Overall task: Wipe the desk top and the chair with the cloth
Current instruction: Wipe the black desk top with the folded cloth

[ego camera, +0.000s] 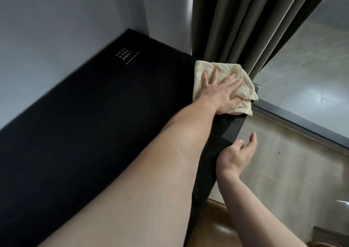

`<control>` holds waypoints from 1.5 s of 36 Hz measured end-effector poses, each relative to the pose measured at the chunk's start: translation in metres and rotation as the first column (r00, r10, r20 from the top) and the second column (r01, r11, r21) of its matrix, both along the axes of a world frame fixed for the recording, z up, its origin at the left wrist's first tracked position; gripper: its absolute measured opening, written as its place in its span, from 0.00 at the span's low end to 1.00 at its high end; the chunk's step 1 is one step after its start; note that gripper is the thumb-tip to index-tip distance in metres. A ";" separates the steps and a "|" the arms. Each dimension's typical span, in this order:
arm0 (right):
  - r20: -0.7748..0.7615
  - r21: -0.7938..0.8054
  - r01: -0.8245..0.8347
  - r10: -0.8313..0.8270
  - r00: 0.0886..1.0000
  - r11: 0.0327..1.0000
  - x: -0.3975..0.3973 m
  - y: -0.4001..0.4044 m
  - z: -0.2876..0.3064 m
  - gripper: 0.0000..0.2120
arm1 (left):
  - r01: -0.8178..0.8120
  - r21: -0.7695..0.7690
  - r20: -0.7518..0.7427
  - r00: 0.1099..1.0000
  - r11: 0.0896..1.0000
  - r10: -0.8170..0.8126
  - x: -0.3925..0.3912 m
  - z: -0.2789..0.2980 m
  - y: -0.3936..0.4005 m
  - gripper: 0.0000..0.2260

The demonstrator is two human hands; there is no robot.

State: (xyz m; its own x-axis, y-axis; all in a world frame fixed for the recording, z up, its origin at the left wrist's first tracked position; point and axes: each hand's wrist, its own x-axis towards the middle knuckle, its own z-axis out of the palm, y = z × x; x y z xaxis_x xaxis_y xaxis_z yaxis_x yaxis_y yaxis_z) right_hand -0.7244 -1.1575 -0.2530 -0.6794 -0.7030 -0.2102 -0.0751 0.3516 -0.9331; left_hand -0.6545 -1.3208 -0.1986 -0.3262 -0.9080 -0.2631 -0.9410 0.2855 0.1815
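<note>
Currently the left hand (pixel 221 90) lies flat on the cream cloth (pixel 226 85), fingers straight and spread, pressing it onto the far corner of the black desk top (pixel 94 124), at about one o'clock in the view. Part of the cloth hangs over the desk's edge at three o'clock, just beside the grey curtain (pixel 251 29). The right hand (pixel 238 156) hovers off the desk's side at about four o'clock, fingers relaxed, holding nothing. To wipe well, the palm should probably keep even pressure and draw the cloth back toward six o'clock in overlapping strokes. The overhang may catch or snag on the curtain, so gather it under the fingers first. A small placard (pixel 126 56) at eleven o'clock needs wiping around. No chair is in view
</note>
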 end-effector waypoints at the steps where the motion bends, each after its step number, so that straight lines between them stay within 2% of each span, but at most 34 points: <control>1: 0.058 0.005 0.053 -0.053 0.997 0.999 -0.003 0.002 -0.002 0.24 | 0.026 0.008 -0.005 1.000 1.000 -0.026 -0.003 0.000 0.005 0.33; 4: 0.127 0.030 0.113 -0.116 0.985 0.993 -0.018 0.015 -0.008 0.23 | 0.114 0.022 -0.005 0.993 0.993 -0.114 -0.012 0.003 0.025 0.31; 8: 0.066 0.101 0.097 -0.104 0.992 0.990 -0.043 0.033 -0.012 0.22 | 0.179 0.033 -0.009 0.984 0.983 -0.179 -0.015 0.001 0.059 0.30; 12: -0.055 0.144 -0.031 0.039 0.998 0.989 -0.064 0.047 0.006 0.23 | 0.189 0.032 -0.002 0.982 0.981 -0.189 -0.006 0.004 0.099 0.30; 16: -0.203 0.184 -0.237 0.273 0.940 0.954 -0.075 0.056 0.026 0.24 | 0.180 0.029 0.003 0.984 0.983 -0.180 0.010 0.006 0.144 0.30; 20: -0.297 0.246 -0.444 0.503 0.811 0.861 -0.076 0.068 0.049 0.25 | 0.141 0.011 0.015 0.990 0.990 -0.141 0.029 0.006 0.197 0.31; 25: -0.352 0.347 -0.603 0.696 0.626 0.718 -0.064 0.085 0.069 0.26 | 0.063 0.008 0.039 0.997 0.998 -0.063 0.056 0.005 0.264 0.33; 31: -0.418 0.459 -0.729 0.847 0.327 0.508 -0.043 0.115 0.085 0.27 | -0.078 0.033 0.015 0.997 0.996 0.078 0.094 0.009 0.361 0.33; 35: -0.453 0.497 -0.775 0.878 0.152 0.391 -0.025 0.136 0.087 0.27 | -0.171 0.031 0.044 0.985 0.985 0.169 0.111 0.009 0.422 0.33; 39: -0.440 0.501 -0.808 0.895 0.069 0.309 -0.008 0.166 0.086 0.28 | -0.283 0.024 0.064 0.957 0.959 0.281 0.127 0.012 0.491 0.33; 48: -0.414 0.585 -0.808 0.883 -0.223 0.070 0.026 0.274 0.082 0.30 | -0.484 -0.009 0.060 0.873 0.875 0.483 0.161 0.010 0.634 0.35; 54: -0.367 0.602 -0.798 0.875 -0.315 -0.035 0.056 0.343 0.080 0.31 | -0.578 -0.019 0.033 0.815 0.816 0.578 0.190 0.012 0.711 0.36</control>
State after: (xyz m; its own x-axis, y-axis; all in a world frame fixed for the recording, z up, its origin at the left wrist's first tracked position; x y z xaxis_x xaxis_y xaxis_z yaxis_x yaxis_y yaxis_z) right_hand -0.6684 -0.8149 -0.1733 0.6669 -0.6716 -0.3229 -0.7366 -0.5283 -0.4223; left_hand -0.4649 -0.6100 -0.1868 0.2690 -0.9284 -0.2564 -0.9389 -0.3121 0.1450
